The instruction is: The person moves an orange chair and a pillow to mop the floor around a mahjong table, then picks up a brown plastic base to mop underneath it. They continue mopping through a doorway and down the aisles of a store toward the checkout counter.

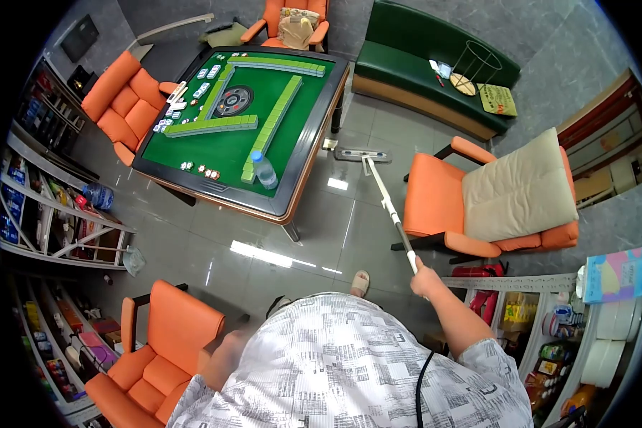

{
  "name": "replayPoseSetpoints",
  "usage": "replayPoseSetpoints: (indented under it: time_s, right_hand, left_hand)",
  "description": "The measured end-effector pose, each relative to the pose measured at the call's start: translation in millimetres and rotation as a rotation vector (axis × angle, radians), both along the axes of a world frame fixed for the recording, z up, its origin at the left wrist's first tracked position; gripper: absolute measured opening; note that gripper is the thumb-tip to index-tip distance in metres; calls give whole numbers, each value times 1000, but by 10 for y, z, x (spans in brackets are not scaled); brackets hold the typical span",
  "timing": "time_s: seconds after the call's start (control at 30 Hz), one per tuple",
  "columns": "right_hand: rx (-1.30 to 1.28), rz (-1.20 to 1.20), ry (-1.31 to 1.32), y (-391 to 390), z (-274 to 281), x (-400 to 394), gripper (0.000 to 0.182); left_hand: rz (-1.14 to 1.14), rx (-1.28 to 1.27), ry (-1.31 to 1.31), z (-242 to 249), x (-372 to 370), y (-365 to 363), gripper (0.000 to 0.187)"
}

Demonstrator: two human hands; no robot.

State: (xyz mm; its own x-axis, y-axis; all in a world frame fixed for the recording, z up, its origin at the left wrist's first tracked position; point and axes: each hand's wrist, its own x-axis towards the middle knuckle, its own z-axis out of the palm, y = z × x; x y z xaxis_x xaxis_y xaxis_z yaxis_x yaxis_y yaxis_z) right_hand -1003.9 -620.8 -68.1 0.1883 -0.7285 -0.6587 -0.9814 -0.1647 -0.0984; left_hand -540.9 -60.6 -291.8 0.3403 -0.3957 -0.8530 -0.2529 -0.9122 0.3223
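My right hand point(426, 279) is closed around the upper end of a white and grey mop handle point(386, 203). The handle runs forward to a flat mop head point(362, 155), which lies on the grey tiled floor between the mahjong table and an orange chair. A small pale object point(329, 144) is on the floor just left of the mop head. My left hand point(244, 342) hangs low at my left side, blurred and partly hidden by my shirt, near another orange chair; its fingers cannot be made out.
The mahjong table point(310, 153) holds rows of green tiles and a water bottle point(264, 171). Orange chairs point(435, 192) stand around it. A green bench point(435, 68) carries a wire frame point(474, 64). Stocked shelves point(57, 246) line both sides. My slippered foot point(360, 283) is below.
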Motion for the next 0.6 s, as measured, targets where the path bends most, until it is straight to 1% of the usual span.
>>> replayPoseSetpoints:
  time_s: [0.03, 0.07, 0.2, 0.3, 0.4, 0.43, 0.47, 0.53, 0.57, 0.6]
  right_hand:
    - [-27, 39, 7, 133, 8, -82, 86]
    - [-3, 35, 22, 278, 131, -122, 85]
    - [106, -34, 66, 805, 721, -266, 84]
    - [58, 39, -40, 1140, 847, -610, 84]
    - [371, -343, -114, 1237, 1474, -350, 82]
    - [381, -437, -212, 1276, 1486, -351, 81]
    - [393, -533, -287, 1302, 1384, -419, 80]
    - [417, -719, -440, 1365, 904, -591, 81]
    - [418, -829, -538, 1434, 633, -625, 83]
    - [429, -869, -566, 1429, 603, -541, 84]
  left_hand:
    - [-69, 16, -37, -328, 88, 250, 65]
    - [-90, 8, -23, -431, 134, 296, 68]
    - [148, -13, 50, -357, 206, 53, 61]
    - [321, -17, 98, -144, 253, -247, 56]
    - [216, -26, 28, 87, 265, -561, 46]
    - [202, -43, 28, -18, 300, -590, 45]
    - [165, -49, 19, -106, 359, -607, 45]
    - [98, -61, -1, -105, 428, -736, 45]
    - [144, -66, 22, -35, 431, -833, 45]
    - [191, -67, 47, 103, 414, -934, 45]
